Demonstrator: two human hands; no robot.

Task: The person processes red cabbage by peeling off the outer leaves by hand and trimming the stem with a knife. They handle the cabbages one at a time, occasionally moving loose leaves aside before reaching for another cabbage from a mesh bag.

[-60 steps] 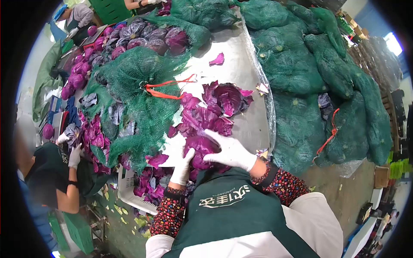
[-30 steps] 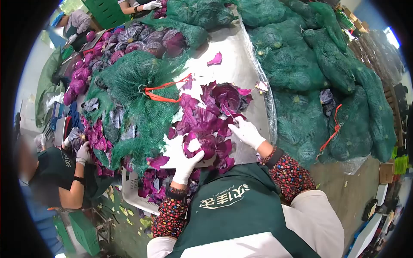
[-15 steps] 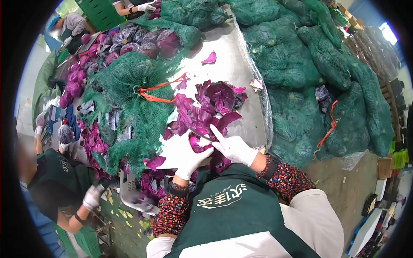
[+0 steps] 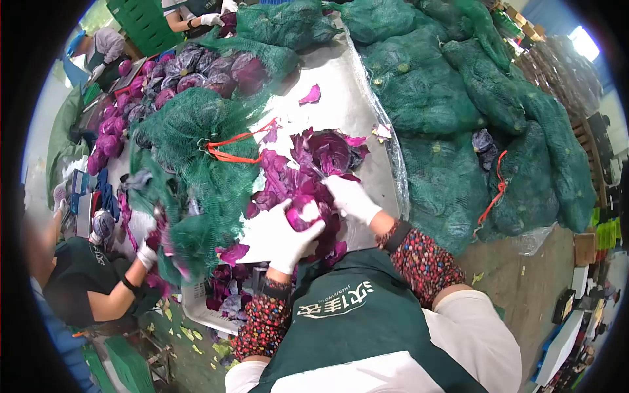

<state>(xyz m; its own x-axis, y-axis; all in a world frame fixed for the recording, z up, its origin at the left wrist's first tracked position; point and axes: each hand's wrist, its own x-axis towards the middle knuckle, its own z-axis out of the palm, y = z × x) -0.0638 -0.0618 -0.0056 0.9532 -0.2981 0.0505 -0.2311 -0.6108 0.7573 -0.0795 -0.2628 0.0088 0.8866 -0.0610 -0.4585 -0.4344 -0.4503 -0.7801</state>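
Note:
My left hand, in a white glove, grips a small red cabbage at the near edge of the steel table. Just to its right, my gloved right hand is closed on a knife. Its thin blade points up and left into the loose purple leaves. A cut-open red cabbage lies just beyond the blade. My green apron and patterned sleeves fill the bottom of the view.
An opened green net sack with a red tie lies left of the leaves. Full net sacks are stacked to the right. Trimmed red cabbages are heaped at the back left. A co-worker's gloved hand reaches toward the sack. A white crate of scraps stands below the table.
My right hand has moved from beside the cabbage up to the leaf pile with the knife. My left hand has lifted the cabbage slightly. The co-worker's hand has risen to the sack.

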